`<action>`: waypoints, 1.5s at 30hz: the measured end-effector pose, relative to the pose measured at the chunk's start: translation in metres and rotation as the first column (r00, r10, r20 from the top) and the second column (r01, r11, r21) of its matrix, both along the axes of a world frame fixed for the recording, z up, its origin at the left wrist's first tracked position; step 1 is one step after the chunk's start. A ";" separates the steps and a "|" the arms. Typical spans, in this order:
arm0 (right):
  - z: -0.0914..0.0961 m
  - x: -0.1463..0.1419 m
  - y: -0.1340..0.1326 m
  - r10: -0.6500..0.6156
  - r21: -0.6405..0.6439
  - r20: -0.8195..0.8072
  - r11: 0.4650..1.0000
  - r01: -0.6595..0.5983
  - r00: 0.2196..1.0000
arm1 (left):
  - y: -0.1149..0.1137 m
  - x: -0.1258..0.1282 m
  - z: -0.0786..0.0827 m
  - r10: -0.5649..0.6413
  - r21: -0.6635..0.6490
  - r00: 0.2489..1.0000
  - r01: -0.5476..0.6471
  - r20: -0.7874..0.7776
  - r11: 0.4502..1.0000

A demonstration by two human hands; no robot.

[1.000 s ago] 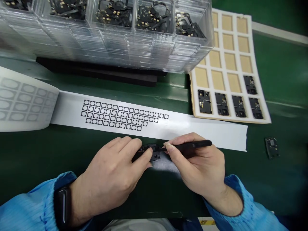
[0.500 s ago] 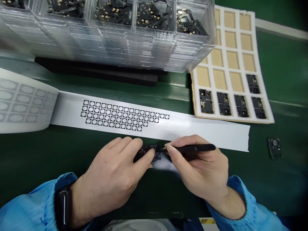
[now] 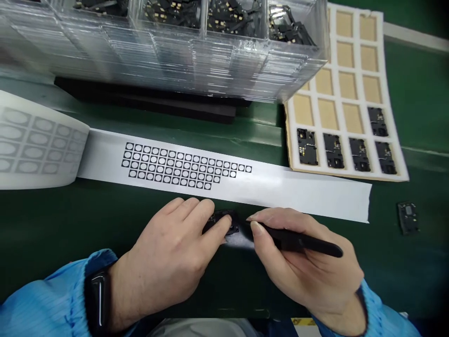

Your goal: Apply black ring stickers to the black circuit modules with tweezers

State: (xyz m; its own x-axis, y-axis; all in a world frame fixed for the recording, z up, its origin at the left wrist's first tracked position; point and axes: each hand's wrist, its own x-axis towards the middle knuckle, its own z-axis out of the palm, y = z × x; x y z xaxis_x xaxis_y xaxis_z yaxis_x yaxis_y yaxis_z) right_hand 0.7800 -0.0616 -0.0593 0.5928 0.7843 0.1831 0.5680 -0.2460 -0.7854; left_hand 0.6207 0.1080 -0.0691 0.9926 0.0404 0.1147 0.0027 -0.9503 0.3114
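Observation:
Low in the head view, my left hand (image 3: 171,252) pins a small black electronic module (image 3: 219,215) against the green table, thumb and fingers closed on it and covering part of it. My right hand (image 3: 312,267) grips black tweezers (image 3: 315,245), their tail pointing right. The tips are blurred near the module's right end, so I cannot tell if they touch it. Just beyond both hands lies a white backing strip (image 3: 280,187) bearing rows of small black square stickers with pale ovals (image 3: 171,164).
Stacked clear plastic trays (image 3: 168,61) of black parts stand at the back, beside a black bar (image 3: 157,105). A white foam tray (image 3: 345,172) at right holds several modules. One loose module (image 3: 408,217) lies far right. The strip's curled end (image 3: 38,140) rises at left.
My right hand has drawn back to the right with the tweezers, whose tail has tilted downward. My left hand keeps hold of the module. The whole view has shifted slightly.

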 end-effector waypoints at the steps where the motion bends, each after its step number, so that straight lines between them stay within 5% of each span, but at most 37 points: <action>1: 0.001 0.001 -0.001 -0.011 0.012 0.001 1.000 0.011 1.000 | 0.000 0.000 0.000 0.000 -0.003 1.000 0.000 0.004 1.000; 12: -0.004 0.001 0.002 0.048 0.049 -0.087 0.998 -0.044 0.995 | 0.002 -0.002 -0.001 -0.007 -0.019 1.000 0.007 0.008 1.000; 23: 0.000 0.001 0.011 0.187 0.146 0.003 0.972 -0.185 0.982 | 0.001 -0.002 -0.002 -0.001 -0.014 1.000 0.001 0.022 1.000; 38: -0.001 0.001 0.008 0.224 0.127 0.028 0.966 -0.226 0.974 | 0.001 0.000 0.001 -0.011 -0.045 1.000 0.011 -0.011 0.999; 45: -0.002 0.004 -0.001 0.143 0.156 -0.065 0.979 -0.132 0.988 | 0.002 0.001 0.001 -0.029 -0.042 0.999 0.028 -0.019 0.999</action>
